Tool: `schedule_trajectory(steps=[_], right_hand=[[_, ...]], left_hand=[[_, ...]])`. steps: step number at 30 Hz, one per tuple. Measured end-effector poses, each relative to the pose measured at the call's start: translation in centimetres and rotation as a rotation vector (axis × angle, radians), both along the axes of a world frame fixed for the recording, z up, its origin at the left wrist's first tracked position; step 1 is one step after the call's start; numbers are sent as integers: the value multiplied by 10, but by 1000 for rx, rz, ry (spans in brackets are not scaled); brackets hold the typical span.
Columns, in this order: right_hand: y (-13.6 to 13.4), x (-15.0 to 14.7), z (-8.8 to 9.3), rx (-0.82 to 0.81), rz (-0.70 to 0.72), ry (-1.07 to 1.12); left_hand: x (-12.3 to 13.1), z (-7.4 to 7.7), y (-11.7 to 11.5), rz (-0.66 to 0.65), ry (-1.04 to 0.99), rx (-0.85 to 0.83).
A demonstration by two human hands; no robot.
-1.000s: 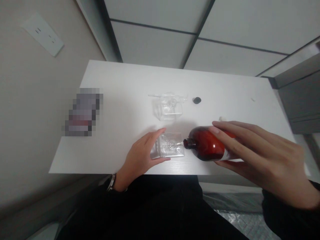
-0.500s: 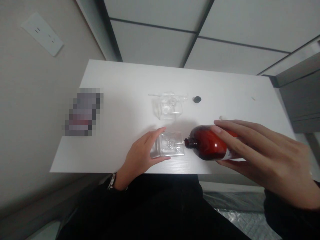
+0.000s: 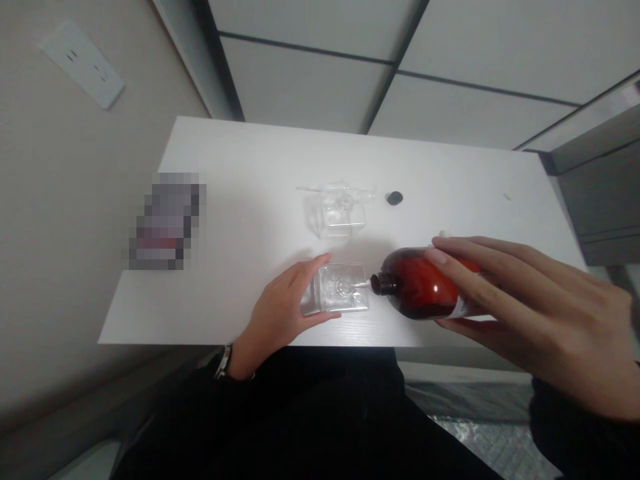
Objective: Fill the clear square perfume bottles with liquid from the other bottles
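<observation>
My left hand (image 3: 280,313) grips a small clear square bottle (image 3: 340,290) standing near the front edge of the white table (image 3: 240,200). Thumb and fingers wrap its left side. My right hand (image 3: 525,307) holds a dark amber bottle (image 3: 425,283) tipped on its side, with its open neck pointing left and almost touching the clear bottle's top. The amber bottle's far end is hidden behind my fingers.
A second clear square bottle (image 3: 337,213) stands further back, with a clear pump part (image 3: 340,189) lying behind it. A small black cap (image 3: 395,197) lies to its right. A blurred-out object (image 3: 165,221) sits at the table's left. A wall is at the left, a grey cabinet (image 3: 600,193) at the right.
The amber bottle has drawn slightly to the right and up, away from the clear bottle's opening. My left hand has stayed in place.
</observation>
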State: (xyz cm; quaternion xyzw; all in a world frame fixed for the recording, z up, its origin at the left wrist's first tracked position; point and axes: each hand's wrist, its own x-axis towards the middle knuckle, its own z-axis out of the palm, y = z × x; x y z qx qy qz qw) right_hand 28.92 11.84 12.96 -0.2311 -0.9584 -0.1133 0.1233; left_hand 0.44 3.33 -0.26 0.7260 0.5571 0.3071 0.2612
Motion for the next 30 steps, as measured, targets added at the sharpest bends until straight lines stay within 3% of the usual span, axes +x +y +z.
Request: schedule_trajectory(steps=[12, 21, 30], right_hand=[[2, -2, 2, 27, 45, 1], [-2, -1, 5, -39, -52, -33], [0, 0, 3, -6, -19, -25]], left_hand=[[0, 1, 0, 5, 17, 11], [0, 1, 0, 3, 20, 20], [0, 1, 0, 10, -10, 10]])
